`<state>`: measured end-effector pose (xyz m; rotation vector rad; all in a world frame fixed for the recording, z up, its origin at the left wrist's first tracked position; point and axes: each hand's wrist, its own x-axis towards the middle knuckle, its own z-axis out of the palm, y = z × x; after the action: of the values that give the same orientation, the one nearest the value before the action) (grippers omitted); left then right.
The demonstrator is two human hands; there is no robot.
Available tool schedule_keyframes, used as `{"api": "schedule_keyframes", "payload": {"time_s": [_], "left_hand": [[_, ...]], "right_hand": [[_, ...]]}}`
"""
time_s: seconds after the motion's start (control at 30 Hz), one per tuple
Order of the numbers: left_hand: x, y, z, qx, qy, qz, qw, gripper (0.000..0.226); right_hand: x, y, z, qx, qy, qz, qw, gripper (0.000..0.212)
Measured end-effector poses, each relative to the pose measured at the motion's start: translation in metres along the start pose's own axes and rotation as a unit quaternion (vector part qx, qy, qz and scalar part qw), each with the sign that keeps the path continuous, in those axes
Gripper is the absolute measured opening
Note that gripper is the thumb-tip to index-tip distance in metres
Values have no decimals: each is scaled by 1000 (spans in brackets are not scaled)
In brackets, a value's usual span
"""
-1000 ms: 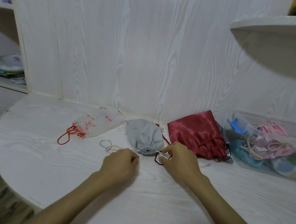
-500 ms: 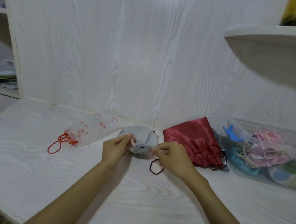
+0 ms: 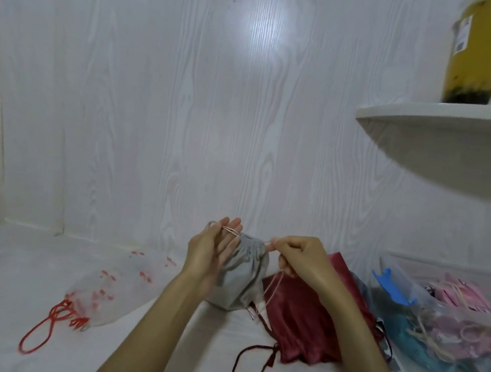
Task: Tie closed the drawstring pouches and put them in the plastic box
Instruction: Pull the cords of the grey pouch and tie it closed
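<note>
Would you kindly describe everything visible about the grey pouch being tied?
The grey pouch is soft matte cloth, its mouth gathered into pleats at the top, body hanging to the tabletop. A pale drawstring leaves each side: the left hand carries one loop over straight fingers, the right hand pinches the other. It partly overlaps the dark red pouch.

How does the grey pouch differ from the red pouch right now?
The grey pouch is lifted between both hands, its mouth gathered; the red pouch lies flat on the table, untouched. Grey looks matte with pale cords; red is shiny satin with a dark red cord. Both are drawstring pouches outside the box.
</note>
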<state>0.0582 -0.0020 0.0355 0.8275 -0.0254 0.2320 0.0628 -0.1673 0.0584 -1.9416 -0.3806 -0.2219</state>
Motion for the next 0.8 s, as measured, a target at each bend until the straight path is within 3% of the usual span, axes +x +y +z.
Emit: {"api": "schedule_keyframes", "payload": {"time_s": [0.13,0.37,0.57,0.67,0.8], "left_hand": [[9,-8,4,-47,-9,-38,998,17],[19,-37,9,121,-19,-56,991,16],[27,-29,-4,171,-28,-105,979,18],[24,-15,-4,287,-99,-97,948,21],[14,-2,7,450,-175,-75,873,22]], "right_hand": [[8,18,-6,-20,-5,19,1000,24],[14,42,-17,-133,-74,85,985,47],[11,43,-13,-167,-138,118,969,21],[5,34,-24,-154,-173,127,965,23],[-5,14,-43,-154,-220,119,956,29]]}}
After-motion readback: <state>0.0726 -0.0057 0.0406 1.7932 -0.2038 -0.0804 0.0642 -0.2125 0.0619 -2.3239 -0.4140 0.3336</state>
